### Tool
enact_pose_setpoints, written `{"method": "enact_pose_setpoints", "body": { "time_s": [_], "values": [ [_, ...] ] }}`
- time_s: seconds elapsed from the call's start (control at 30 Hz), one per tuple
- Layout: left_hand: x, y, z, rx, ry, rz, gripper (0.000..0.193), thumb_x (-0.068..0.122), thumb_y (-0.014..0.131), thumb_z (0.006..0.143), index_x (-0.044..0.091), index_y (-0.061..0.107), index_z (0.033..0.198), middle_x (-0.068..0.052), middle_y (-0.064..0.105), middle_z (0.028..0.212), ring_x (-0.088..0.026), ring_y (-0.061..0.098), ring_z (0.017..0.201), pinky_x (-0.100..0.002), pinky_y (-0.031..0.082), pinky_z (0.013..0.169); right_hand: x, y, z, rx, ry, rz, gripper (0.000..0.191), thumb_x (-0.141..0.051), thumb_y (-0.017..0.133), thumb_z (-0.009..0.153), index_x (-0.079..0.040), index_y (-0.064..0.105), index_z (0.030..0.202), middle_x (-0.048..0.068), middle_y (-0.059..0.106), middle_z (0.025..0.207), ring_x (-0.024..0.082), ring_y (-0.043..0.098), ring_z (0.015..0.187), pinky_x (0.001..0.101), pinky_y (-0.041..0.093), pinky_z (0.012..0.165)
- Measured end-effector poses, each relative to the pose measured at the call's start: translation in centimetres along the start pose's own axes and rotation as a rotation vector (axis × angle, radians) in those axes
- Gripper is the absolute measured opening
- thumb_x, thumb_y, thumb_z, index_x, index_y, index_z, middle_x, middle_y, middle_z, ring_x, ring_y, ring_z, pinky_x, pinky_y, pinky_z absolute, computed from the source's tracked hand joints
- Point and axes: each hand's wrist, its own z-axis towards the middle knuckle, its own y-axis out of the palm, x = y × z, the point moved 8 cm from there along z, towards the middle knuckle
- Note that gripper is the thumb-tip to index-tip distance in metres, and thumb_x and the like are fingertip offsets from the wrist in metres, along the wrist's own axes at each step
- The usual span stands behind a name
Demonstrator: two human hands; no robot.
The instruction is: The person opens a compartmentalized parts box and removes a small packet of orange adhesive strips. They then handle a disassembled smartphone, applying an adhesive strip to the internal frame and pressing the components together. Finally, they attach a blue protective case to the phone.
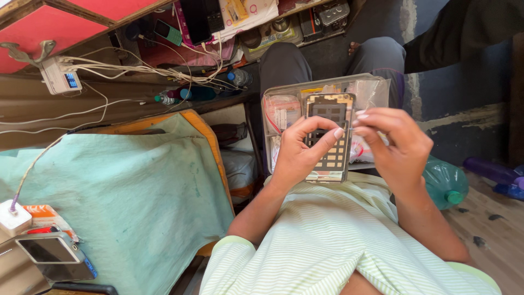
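**Both hands on a phone frame over the lap**

At the near left, a white charger (pixel 13 217) sits beside a small device (pixel 52 254) with a dark screen, at the edge of a table draped in a green cloth (pixel 136 191). Farther back on the left, a white power strip (pixel 60 75) trails a tangle of pale cables (pixel 147 70) toward a cluttered shelf.

Moving right, the left hand (pixel 297 153) cups a phone frame (pixel 329 136) from the side, fingers curled behind it and the thumb pressed across its front. The frame stands upright over the person's lap, in front of a clear plastic tray (pixel 284 98) of small parts. The right hand (pixel 396 145) pinches the frame's right edge, fingertips closed on it.

At the far right, a green bottle (pixel 446 183) lies on the floor, near a purple bottle (pixel 491 170).
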Motion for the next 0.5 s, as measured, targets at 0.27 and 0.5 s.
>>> {"method": "enact_pose_setpoints", "body": {
  "time_s": [0.27,0.5],
  "values": [
    [2.6,-0.5,-0.9,0.228,0.199,0.206,0.01,0.012,0.078,0.094,0.006,0.076,0.102,-0.007,0.073,0.093,-0.015,0.07,0.086,-0.027,0.055,0.078,4.9,1.9,-2.8,0.156,0.461,0.744,0.021,0.009,0.07,0.097,0.002,0.062,0.115,0.015,0.071,0.114,0.018,0.072,0.101,0.0305,0.061,0.088],
    [2.7,-0.1,-1.3,0.239,0.244,0.185,0.011,0.009,0.078,0.095,0.004,0.075,0.104,-0.008,0.074,0.098,-0.016,0.071,0.09,-0.028,0.056,0.082,5.4,2.0,-3.3,0.163,0.473,0.712,0.017,0.01,0.068,0.1,0.004,0.064,0.115,0.014,0.073,0.109,0.016,0.072,0.096,0.0299,0.061,0.085]
  ]
}}
